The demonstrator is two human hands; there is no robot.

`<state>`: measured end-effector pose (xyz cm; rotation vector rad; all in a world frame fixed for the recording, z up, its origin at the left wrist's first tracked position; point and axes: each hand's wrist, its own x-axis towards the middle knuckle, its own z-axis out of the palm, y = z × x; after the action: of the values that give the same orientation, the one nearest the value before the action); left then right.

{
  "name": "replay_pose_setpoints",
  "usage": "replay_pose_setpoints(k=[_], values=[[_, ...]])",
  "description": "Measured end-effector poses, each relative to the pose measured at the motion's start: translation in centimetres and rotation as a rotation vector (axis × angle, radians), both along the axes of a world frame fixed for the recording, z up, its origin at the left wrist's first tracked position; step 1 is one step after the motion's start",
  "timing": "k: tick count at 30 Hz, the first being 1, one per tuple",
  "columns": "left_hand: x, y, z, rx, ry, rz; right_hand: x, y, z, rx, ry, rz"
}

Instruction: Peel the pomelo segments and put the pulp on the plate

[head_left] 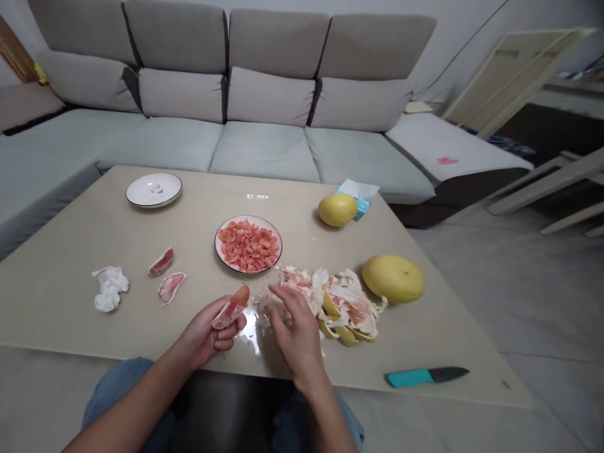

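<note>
My left hand [207, 332] is closed around a pink pomelo segment [231, 308] at the near edge of the beige table [70, 302]. My right hand [295, 330] reaches to the pile of peel and white membrane [337, 299]; its fingers are bent and pinched at a scrap of membrane on the pile's left side. Just beyond the hands stands a plate of peeled pink flesh [248, 244]. Two more segments [166, 274] lie to the left on the table.
A crumpled tissue [109, 288] lies at the left, an empty white plate [153, 189] at the far left. Two whole pomelos [393, 278] [337, 209] and a tissue pack [361, 195] sit on the right. A teal-handled knife [427, 375] lies near the front right edge. A grey sofa [264, 119] stands behind.
</note>
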<state>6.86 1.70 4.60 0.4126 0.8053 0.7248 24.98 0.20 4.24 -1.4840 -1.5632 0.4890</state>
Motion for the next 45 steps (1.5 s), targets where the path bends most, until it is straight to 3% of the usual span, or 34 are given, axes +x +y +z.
replay_pose_setpoints(k=[11, 16, 20, 25, 29, 33, 45], values=[[0.1, -0.3, -0.1, 0.031, 0.139, -0.055, 1.7, 0.3, -1.4, -0.164, -0.259, -0.091], [0.0, -0.3, -0.1, 0.128, 0.177, -0.066, 1.4, 0.4, -1.3, -0.016, -0.283, 0.018], [0.0, -0.3, -0.3, 0.125, 0.220, -0.136, 1.1, 0.1, -0.9, -0.011, -0.087, -0.022], [-0.2, -0.3, -0.5, 0.139, 0.222, -0.182, 1.3, 0.2, -1.0, -0.142, 0.096, 0.081], [-0.4, -0.1, -0.3, 0.113, 0.198, -0.190, 1.3, 0.1, -0.2, -0.311, 0.510, 0.145], [-0.7, 0.1, 0.0, 0.075, 0.163, -0.205, 1.5, -0.1, 0.9, -0.373, 0.829, 0.279], [-0.6, 0.1, 0.2, 0.065, 0.144, -0.197, 1.2, -0.2, 1.1, -0.370, 1.010, 0.341]])
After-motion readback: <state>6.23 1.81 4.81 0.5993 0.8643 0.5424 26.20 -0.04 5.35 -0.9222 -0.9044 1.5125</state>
